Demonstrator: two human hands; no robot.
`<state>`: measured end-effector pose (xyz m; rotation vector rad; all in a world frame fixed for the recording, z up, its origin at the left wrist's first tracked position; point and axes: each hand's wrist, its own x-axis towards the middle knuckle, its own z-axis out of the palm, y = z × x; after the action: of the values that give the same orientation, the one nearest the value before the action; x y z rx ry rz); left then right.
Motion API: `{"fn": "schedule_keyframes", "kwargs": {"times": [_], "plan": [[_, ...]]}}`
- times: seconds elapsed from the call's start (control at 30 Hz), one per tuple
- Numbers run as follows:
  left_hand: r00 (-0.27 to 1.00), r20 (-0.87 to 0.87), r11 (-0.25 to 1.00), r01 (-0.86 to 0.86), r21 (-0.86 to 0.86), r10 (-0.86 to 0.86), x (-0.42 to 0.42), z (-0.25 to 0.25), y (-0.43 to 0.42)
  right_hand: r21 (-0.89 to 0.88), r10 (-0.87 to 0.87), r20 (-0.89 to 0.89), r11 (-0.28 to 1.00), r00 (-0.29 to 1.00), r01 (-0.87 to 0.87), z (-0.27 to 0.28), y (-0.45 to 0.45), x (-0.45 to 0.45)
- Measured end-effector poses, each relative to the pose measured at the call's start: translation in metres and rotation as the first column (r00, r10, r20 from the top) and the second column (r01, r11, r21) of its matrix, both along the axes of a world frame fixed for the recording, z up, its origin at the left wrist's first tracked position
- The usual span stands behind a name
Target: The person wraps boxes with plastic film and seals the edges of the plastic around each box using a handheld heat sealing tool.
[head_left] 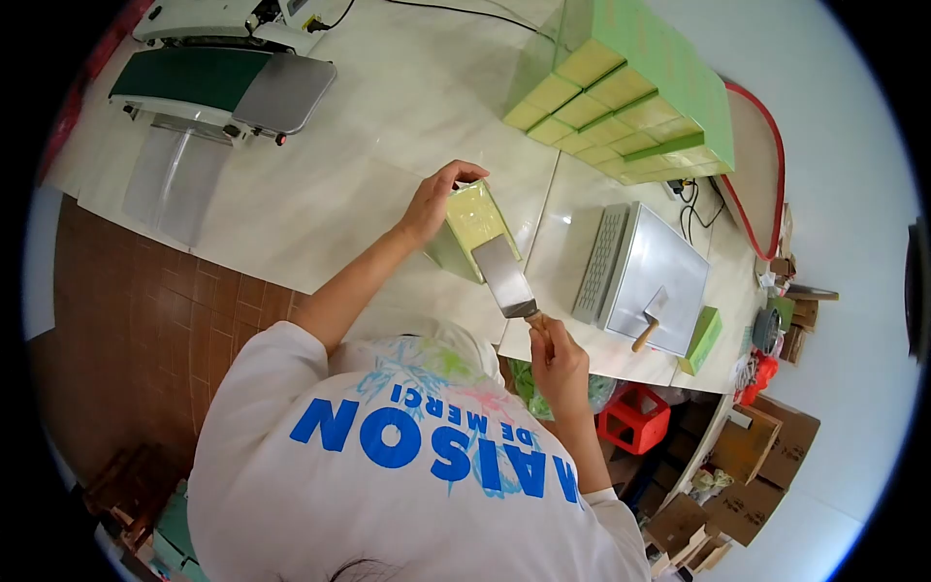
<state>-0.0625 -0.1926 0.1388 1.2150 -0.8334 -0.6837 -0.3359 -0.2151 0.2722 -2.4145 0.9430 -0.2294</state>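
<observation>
A green box with a pale yellow, shiny wrapped face (475, 218) stands on the table in front of my body. My left hand (433, 206) is at its far left corner, fingers curled over the edge and gripping it. In my right hand (560, 357) is the wooden handle of a scraper (505, 277). The scraper's flat metal blade lies against the near right part of the yellow face. Another scraper with a wooden handle (651, 321) rests on a metal-topped appliance (662, 276) to the right.
Stacked green and yellow boxes (621, 97) stand at the back right. A sealing machine with a green belt (194, 82) occupies the back left of the table (330, 175). One green box (701, 339) lies beside the appliance. Below the table edge sits a red crate (634, 418); cables run behind.
</observation>
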Motion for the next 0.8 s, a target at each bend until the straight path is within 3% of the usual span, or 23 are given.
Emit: {"fn": "schedule_keyframes", "kwargs": {"times": [0.33, 0.43, 0.6, 0.8], "plan": [[0.995, -0.033, 0.996, 0.094, 0.009, -0.093, 0.007, -0.004, 0.005, -0.005, -0.072, -0.068, 0.997, 0.995, 0.072, 0.005, 0.006, -0.033], [0.985, -0.11, 0.991, 0.132, -0.016, -0.133, 0.005, -0.007, 0.008, 0.015, -0.053, 0.059, 0.999, 0.997, 0.052, 0.008, 0.002, -0.015], [0.98, -0.155, 0.992, 0.128, -0.005, -0.127, 0.004, -0.011, 0.005, -0.127, 0.088, 0.028, 0.988, 0.996, -0.083, -0.007, -0.008, 0.038], [0.989, -0.133, 0.998, 0.063, 0.029, -0.059, 0.0, -0.008, 0.003, -0.211, 0.138, -0.256, 0.958, 0.957, -0.195, -0.008, -0.014, 0.06]]}}
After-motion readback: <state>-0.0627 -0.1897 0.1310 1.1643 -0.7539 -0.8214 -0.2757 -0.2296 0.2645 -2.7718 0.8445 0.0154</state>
